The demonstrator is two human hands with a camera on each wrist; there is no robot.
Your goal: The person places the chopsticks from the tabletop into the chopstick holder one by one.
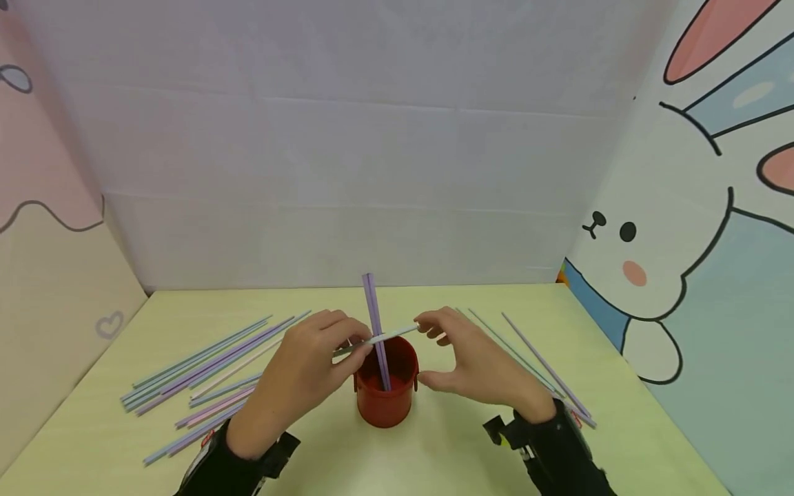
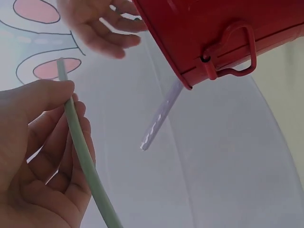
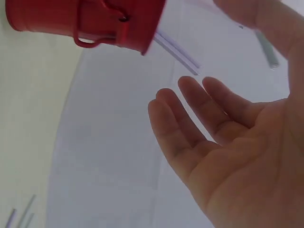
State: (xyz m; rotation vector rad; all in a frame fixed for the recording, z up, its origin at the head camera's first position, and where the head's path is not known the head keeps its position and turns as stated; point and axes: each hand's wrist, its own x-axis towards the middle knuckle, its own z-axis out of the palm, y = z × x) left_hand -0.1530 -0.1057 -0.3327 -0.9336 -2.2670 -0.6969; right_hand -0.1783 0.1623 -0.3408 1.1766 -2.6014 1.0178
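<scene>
My left hand (image 1: 316,362) pinches a pale green straw (image 2: 85,156) between thumb and fingers, holding it slantwise over the mouth of a small red bucket (image 1: 383,408). To the right of the bucket, my right hand (image 1: 474,358) has its fingers spread and loosely bent, with nothing in its grasp. In the head view, its fingertips come close to the far end of the green straw. Purple straws (image 1: 373,303) stand in the bucket, leaning slightly and rising well above its rim. Looped red handles (image 2: 237,52) show on the bucket's side in both wrist views.
Several green, purple, blue, pink and white straws (image 1: 205,365) lie slanted on the pale yellow table (image 1: 434,455) at left. A smaller group of green and purple straws (image 1: 540,358) lies at right, partly behind my right arm. Fabric walls stand behind and beside the table.
</scene>
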